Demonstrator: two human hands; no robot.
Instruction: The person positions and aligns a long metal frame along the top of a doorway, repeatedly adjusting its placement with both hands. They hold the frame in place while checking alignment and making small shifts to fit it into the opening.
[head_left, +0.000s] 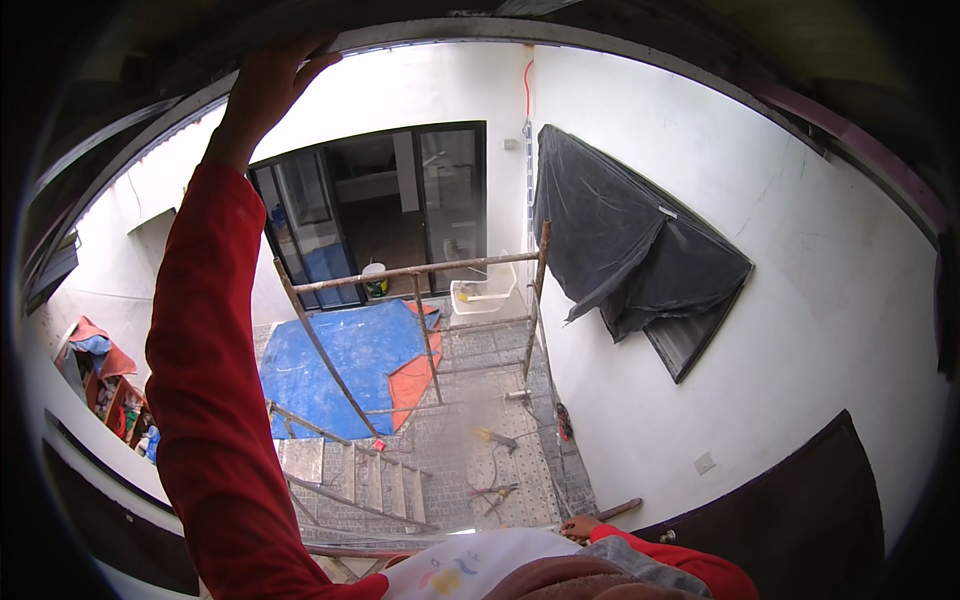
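White tub (490, 303) on the paving (480, 352) has something yellow (465, 294) in it, bucket (374, 271) sits by the sliding door (453, 185) near a blue tarp (370, 335), left hand (275, 85) is up at the overhead beam (430, 31), right hand (580, 527) near a brown pipe (624, 509), can't tell if either's gripping.

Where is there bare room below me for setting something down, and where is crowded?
The blue tarp looks bare between the glass doors and the steps, though a scaffold pole crosses before it. The perforated plank is crowded by small items.
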